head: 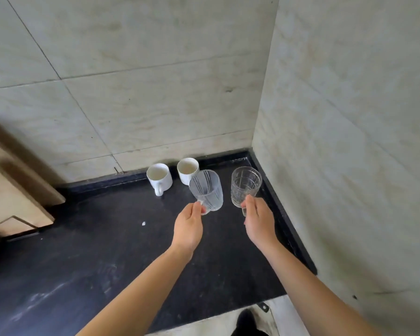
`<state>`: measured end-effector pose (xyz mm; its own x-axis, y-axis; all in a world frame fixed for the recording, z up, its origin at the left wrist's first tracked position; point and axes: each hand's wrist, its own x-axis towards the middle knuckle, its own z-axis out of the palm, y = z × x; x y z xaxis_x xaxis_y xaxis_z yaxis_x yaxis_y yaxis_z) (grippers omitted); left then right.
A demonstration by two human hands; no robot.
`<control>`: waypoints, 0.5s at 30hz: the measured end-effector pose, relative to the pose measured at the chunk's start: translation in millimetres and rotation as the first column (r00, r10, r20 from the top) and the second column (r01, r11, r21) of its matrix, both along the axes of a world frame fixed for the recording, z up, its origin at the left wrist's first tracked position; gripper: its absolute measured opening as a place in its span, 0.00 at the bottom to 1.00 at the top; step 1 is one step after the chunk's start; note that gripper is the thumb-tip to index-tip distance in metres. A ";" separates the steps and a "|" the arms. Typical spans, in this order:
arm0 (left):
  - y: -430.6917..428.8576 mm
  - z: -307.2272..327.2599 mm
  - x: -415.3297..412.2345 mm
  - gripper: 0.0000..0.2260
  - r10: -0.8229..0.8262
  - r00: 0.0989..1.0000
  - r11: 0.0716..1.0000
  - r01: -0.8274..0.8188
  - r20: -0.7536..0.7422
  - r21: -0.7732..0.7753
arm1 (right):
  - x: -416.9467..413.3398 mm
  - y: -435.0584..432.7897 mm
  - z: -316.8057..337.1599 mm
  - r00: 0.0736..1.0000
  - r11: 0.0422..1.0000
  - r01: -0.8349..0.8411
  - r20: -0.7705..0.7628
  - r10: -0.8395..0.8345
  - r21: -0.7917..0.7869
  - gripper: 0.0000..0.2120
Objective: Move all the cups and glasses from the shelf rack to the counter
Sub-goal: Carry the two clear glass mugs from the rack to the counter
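Both clear, held | ribbed glass (207,190), left hand (188,229); gridded glass (246,187), right hand (258,223)

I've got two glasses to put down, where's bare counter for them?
Bare counter spreads left of your left hand, between the left white mug and the wooden panel. The back corner by the right wall is crowded.

Pale marbled wall tiles (155,69) meet in a corner, and a beige wooden panel (10,197) stands at left.

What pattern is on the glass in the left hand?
The glass has straight lines down its clear side; head view.
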<state>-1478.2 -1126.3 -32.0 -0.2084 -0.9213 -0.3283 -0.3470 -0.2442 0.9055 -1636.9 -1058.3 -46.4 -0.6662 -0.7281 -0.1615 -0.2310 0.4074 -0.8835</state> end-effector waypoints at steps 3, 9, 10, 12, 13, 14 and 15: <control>-28.1 -14.6 -36.7 0.13 0.019 0.999 0.999 -0.020 0.029 0.035 | -39.0 -39.1 -7.4 0.999 0.999 -0.039 0.008 0.039 0.033 0.16; -80.5 -53.1 -79.8 0.13 0.026 0.997 0.995 -0.034 0.077 0.099 | -81.7 -91.0 -40.4 0.998 0.996 -0.058 0.033 0.056 0.061 0.17; -89.5 -60.9 -85.3 0.13 0.020 0.997 0.994 -0.029 0.078 0.104 | -85.6 -97.8 -48.5 0.998 0.996 -0.054 0.032 0.052 0.066 0.18; -105.3 -77.4 -95.2 0.13 0.006 0.997 0.994 -0.014 0.080 0.106 | -91.0 -110.4 -66.7 0.999 0.997 -0.040 0.028 0.038 0.070 0.17; -111.8 -86.5 -99.5 0.13 0.003 0.997 0.994 -0.012 0.082 0.105 | -92.8 -115.9 -76.7 0.999 0.997 -0.034 0.033 0.032 0.070 0.17; -118.0 -95.7 -103.2 0.13 0.005 0.997 0.994 -0.013 0.081 0.106 | -94.2 -121.8 -86.6 0.999 0.997 -0.032 0.040 0.029 0.070 0.17; -123.8 -104.8 -106.3 0.14 0.007 0.997 0.994 -0.016 0.080 0.111 | -95.1 -127.7 -96.1 0.998 0.997 -0.034 0.045 0.031 0.074 0.17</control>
